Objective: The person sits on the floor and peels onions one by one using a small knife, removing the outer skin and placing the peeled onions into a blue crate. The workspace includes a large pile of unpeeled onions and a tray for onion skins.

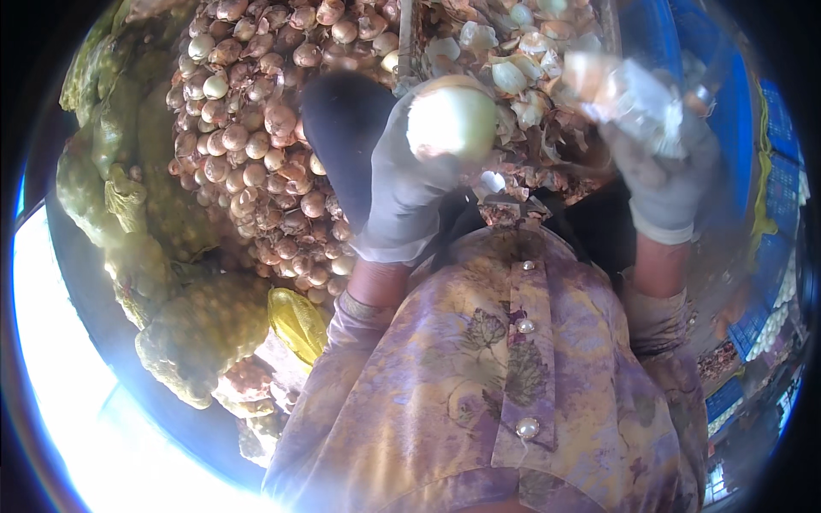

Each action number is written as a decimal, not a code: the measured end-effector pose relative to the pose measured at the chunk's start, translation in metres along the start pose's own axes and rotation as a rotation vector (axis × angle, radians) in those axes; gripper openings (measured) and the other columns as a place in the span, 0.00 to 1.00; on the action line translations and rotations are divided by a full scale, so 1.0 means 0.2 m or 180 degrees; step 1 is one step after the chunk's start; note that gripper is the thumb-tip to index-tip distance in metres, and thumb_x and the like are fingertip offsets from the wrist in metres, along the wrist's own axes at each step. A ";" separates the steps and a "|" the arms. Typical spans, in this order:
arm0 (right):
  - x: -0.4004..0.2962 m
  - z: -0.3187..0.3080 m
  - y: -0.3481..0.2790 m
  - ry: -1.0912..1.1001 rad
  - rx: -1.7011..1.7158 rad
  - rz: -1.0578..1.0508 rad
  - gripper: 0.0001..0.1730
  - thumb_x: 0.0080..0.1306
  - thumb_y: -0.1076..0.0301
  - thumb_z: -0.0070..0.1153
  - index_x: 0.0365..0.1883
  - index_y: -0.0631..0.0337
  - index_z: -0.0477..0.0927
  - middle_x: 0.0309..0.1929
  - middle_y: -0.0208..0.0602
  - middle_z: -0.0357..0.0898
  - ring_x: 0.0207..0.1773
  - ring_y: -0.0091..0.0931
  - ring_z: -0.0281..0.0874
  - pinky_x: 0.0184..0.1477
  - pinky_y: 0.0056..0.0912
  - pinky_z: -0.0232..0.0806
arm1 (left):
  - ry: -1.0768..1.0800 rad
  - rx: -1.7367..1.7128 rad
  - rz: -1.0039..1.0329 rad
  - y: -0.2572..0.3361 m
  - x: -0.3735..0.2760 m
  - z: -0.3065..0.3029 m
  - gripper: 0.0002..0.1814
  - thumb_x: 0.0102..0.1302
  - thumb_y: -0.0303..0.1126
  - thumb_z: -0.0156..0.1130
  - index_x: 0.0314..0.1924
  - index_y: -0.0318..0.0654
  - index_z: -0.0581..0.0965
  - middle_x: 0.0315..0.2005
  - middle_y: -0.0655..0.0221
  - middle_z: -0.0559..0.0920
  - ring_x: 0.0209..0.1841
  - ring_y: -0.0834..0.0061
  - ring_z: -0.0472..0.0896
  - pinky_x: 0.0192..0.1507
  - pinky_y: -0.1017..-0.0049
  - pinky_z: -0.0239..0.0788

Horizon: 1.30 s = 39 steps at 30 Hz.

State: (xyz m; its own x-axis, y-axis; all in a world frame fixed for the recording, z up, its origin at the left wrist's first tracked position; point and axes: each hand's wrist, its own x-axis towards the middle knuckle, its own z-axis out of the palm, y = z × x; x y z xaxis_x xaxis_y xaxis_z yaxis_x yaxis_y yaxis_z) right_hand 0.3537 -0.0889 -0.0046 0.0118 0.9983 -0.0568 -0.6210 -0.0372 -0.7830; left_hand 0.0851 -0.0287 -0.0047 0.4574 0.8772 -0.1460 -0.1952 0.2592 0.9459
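My left hand (410, 173), in a pale glove, grips a large, mostly peeled onion (452, 122) whose white-green side catches the light. Off to the right, my gloved right hand (670, 173) is blurred by motion. Loose papery onion skin (651, 106) is caught in its fingers, brownish at one end and whitish at the other. A small shiny thing (700, 99) shows by those fingers, too blurred to name. Between and beyond the hands lies a heap of onion skins (532, 122) with some pale onions among them.
A large pile of unpeeled onions (256, 147) spreads at the left, beside yellow mesh sacks (186, 327). A wooden bar (406, 38) divides onions from skins. At the right stand a blue tub (725, 141) and blue plastic crates (779, 186). My dark-clad knee (346, 128) juts between.
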 end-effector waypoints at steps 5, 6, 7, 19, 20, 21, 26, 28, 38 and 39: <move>0.07 -0.02 -0.10 0.0263 -0.2920 0.0154 0.21 0.73 0.54 0.54 0.53 0.63 0.77 0.27 0.21 0.75 0.23 0.12 0.63 0.23 0.16 0.54 | 0.0161 -0.0484 0.0099 0.06 0.03 0.01 0.45 0.46 0.29 0.75 0.65 0.28 0.66 0.56 0.61 0.78 0.56 0.72 0.78 0.59 0.71 0.72; 0.01 0.02 -0.11 -0.0129 -0.2554 0.0263 0.28 0.73 0.46 0.53 0.55 0.63 0.77 0.30 0.23 0.78 0.24 0.14 0.62 0.23 0.18 0.51 | 0.0308 -0.0018 0.0208 0.08 0.03 0.02 0.45 0.45 0.28 0.76 0.65 0.28 0.66 0.56 0.61 0.78 0.56 0.72 0.78 0.60 0.71 0.71; -0.01 0.07 -0.10 -0.0235 -0.2739 0.0133 0.31 0.71 0.42 0.54 0.53 0.64 0.77 0.27 0.22 0.75 0.22 0.13 0.61 0.23 0.19 0.51 | 0.0193 0.0166 0.0337 0.12 0.03 0.02 0.46 0.44 0.25 0.75 0.65 0.28 0.65 0.55 0.61 0.78 0.57 0.73 0.77 0.61 0.72 0.70; -0.06 0.09 -0.07 -0.0809 -0.5048 -0.0331 0.17 0.63 0.55 0.68 0.33 0.60 0.79 0.12 0.32 0.68 0.15 0.23 0.69 0.23 0.27 0.60 | 0.0125 -0.1043 -0.0049 0.13 0.00 -0.02 0.51 0.46 0.50 0.79 0.64 0.27 0.66 0.54 0.58 0.78 0.51 0.70 0.81 0.54 0.70 0.78; -0.07 0.11 -0.07 -0.0624 -0.4696 -0.0286 0.17 0.63 0.55 0.68 0.33 0.60 0.79 0.13 0.33 0.69 0.16 0.23 0.70 0.23 0.27 0.61 | 0.0178 -0.1196 -0.0044 0.13 -0.01 -0.01 0.54 0.46 0.56 0.79 0.63 0.26 0.67 0.54 0.58 0.78 0.50 0.69 0.82 0.52 0.70 0.79; -0.09 0.18 -0.07 -0.0432 -0.4359 -0.0208 0.17 0.63 0.55 0.68 0.32 0.60 0.79 0.13 0.34 0.70 0.16 0.23 0.72 0.23 0.27 0.61 | 0.0206 -0.1084 0.0031 0.11 0.01 0.00 0.54 0.45 0.56 0.80 0.63 0.25 0.67 0.53 0.58 0.78 0.50 0.70 0.81 0.52 0.70 0.79; -0.08 0.31 -0.02 -0.0498 -0.4494 -0.0658 0.19 0.64 0.54 0.67 0.32 0.62 0.79 0.13 0.30 0.68 0.17 0.18 0.70 0.23 0.24 0.60 | -0.0028 -0.0997 -0.0187 0.08 -0.02 0.02 0.53 0.45 0.52 0.81 0.63 0.24 0.67 0.50 0.59 0.81 0.47 0.71 0.82 0.52 0.72 0.78; -0.10 0.29 0.01 -0.0197 -0.4159 0.0063 0.21 0.66 0.51 0.65 0.32 0.63 0.79 0.13 0.25 0.65 0.16 0.16 0.66 0.21 0.23 0.58 | 0.0006 -0.0938 -0.0219 0.08 -0.03 0.03 0.52 0.45 0.49 0.83 0.63 0.23 0.67 0.49 0.59 0.81 0.47 0.71 0.83 0.52 0.73 0.78; -0.35 0.06 0.15 0.0338 -0.0036 0.2333 0.28 0.73 0.46 0.52 0.37 0.68 0.77 0.21 0.22 0.67 0.18 0.12 0.56 0.22 0.15 0.51 | -0.0435 -0.0636 -0.0928 0.02 -0.08 -0.06 0.44 0.43 0.26 0.71 0.64 0.23 0.66 0.53 0.53 0.80 0.53 0.61 0.82 0.58 0.65 0.75; -0.34 0.09 0.13 0.0323 -0.0104 0.2280 0.26 0.73 0.48 0.54 0.38 0.69 0.78 0.22 0.22 0.68 0.18 0.12 0.57 0.23 0.15 0.52 | -0.0446 -0.0970 -0.1019 -0.01 -0.09 -0.06 0.45 0.42 0.27 0.72 0.64 0.23 0.66 0.53 0.52 0.80 0.53 0.60 0.82 0.59 0.64 0.75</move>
State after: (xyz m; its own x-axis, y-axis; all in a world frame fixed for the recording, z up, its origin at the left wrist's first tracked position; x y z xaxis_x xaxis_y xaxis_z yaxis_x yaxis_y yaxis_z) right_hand 0.3232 -0.1575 -0.0105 -0.3155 0.7192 -0.6190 -0.4797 -0.6837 -0.5499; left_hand 0.0662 -0.0404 -0.0072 0.6449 0.6761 -0.3564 -0.2615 0.6334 0.7283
